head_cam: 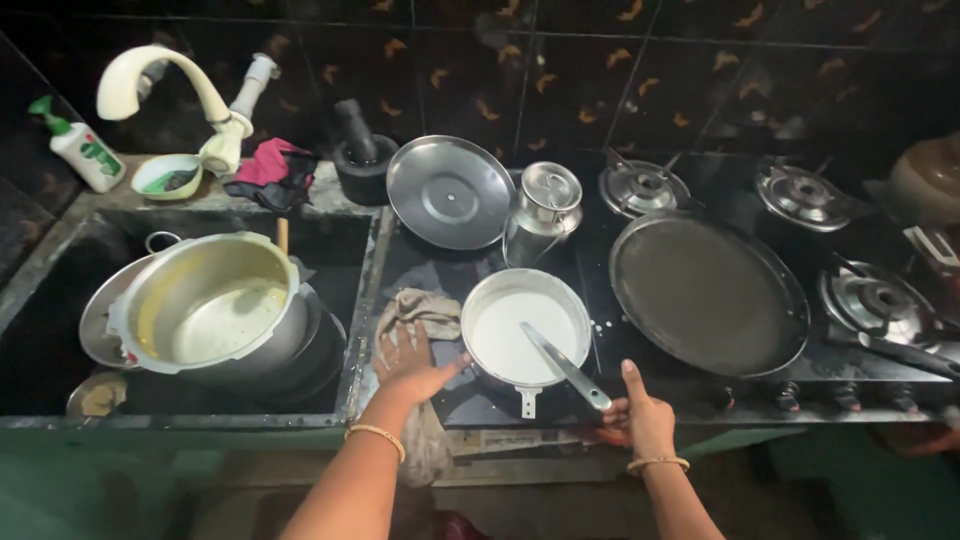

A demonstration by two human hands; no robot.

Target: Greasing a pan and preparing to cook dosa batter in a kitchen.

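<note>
A steel pot (480, 300) of white batter stands on the black counter between the sink and the stove. A steel ladle (556, 361) rests in it, its handle sticking out toward me. My right hand (641, 415) grips the end of that ladle handle, thumb raised. My left hand (409, 360) lies flat, fingers spread, on a beige cloth (428, 306) draped over the counter edge, with the thumb touching the pot's side. Both wrists wear gold bangles.
A flat black griddle (707, 290) sits on the stove with bare burners (801, 196) around it. Behind the pot stand a steel lid (449, 191) and a steel milk can (544, 210). The sink at left holds a large pressure cooker pot (205, 305); tap (160, 75), soap bottle (85, 147) and mortar (362, 155) behind.
</note>
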